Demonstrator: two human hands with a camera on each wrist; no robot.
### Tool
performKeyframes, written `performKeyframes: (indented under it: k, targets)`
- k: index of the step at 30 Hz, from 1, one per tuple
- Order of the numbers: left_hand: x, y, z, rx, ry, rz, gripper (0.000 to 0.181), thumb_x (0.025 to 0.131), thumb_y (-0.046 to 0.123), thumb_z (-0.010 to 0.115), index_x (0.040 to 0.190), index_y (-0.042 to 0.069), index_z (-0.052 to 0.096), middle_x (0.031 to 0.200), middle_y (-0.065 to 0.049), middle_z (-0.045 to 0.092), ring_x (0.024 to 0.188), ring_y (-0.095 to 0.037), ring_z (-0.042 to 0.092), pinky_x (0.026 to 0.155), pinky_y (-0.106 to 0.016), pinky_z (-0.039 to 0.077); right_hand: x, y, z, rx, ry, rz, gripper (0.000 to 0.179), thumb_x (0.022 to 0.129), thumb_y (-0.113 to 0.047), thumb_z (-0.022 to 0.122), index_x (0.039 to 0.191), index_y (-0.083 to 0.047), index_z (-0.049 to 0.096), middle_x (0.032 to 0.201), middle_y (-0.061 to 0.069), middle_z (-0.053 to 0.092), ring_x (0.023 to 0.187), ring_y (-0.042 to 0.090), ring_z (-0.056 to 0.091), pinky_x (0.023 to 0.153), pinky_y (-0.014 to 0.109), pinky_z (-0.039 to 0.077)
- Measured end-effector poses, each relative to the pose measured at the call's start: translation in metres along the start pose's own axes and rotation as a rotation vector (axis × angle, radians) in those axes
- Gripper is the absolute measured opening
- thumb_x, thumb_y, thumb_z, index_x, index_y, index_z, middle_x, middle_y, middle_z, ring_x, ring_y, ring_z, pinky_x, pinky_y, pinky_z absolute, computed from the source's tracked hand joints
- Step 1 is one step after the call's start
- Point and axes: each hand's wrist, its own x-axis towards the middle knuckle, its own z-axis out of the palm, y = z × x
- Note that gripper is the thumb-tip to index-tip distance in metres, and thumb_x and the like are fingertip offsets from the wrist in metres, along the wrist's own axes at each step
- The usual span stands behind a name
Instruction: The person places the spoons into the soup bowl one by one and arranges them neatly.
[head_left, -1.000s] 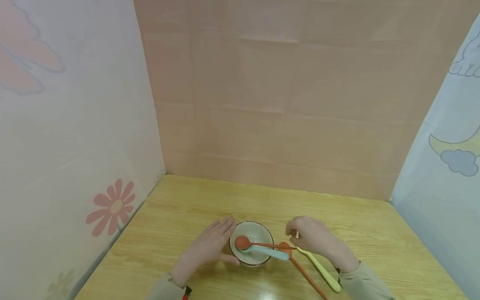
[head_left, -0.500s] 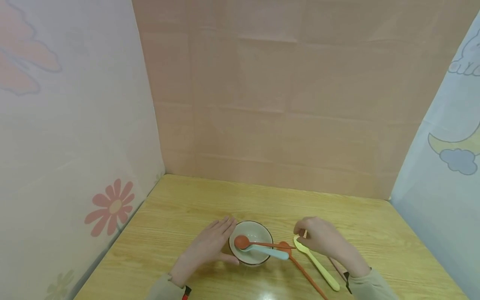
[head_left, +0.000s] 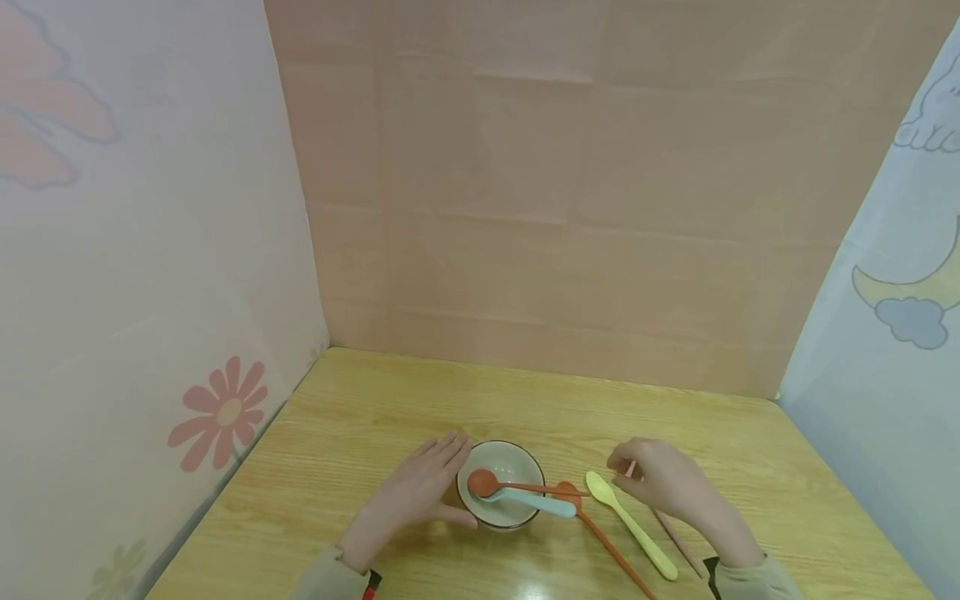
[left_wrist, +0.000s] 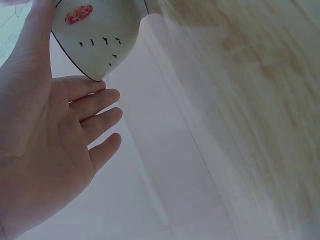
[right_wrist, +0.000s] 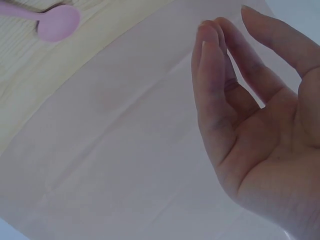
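A white bowl [head_left: 513, 458] with a dark rim stands on the table, holding an orange spoon [head_left: 483, 483] and a light blue spoon [head_left: 536, 502] whose handles lean over its right side. Against the bowl's left side rests my left hand [head_left: 420, 483], fingers straight; the left wrist view shows fingertips touching the bowl [left_wrist: 97, 45]. My right hand [head_left: 663, 479] hovers right of the yellow spoon [head_left: 630, 525]. It holds nothing, and its fingers [right_wrist: 211, 70] are loosely bent. Beneath it lies a pink spoon [head_left: 677, 542], partly hidden in the head view.
Another orange spoon [head_left: 611, 550] lies between the bowl and the yellow one. A pinkish-tan sheet [head_left: 540, 208] stands behind the wooden table [head_left: 420, 383]. White printed sheets flank it, one with a red flower [head_left: 225, 412] at the left.
My right hand has moved right, away from the yellow spoon's head, and the yellow and pink spoons show more. The left hand stays at the bowl.
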Motion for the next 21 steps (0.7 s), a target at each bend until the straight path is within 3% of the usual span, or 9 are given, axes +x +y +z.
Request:
performKeyframes:
  k: [21]
  targets:
    - [0.002, 0.000, 0.000, -0.016, -0.019, 0.001, 0.109, 0.076, 0.076, 0.061, 0.152, 0.001, 0.037, 0.159, -0.014, 0.038, 0.148, -0.031, 0.037, 0.120, -0.047, 0.038, -0.027, 0.019, 0.007, 0.109, -0.039, 0.101, 0.013, 0.083, -0.012, 0.077, 0.094, -0.009, 0.072, 0.088, -0.002, 0.071, 0.069, -0.001, 0.059, 0.059, 0.016, 0.050]
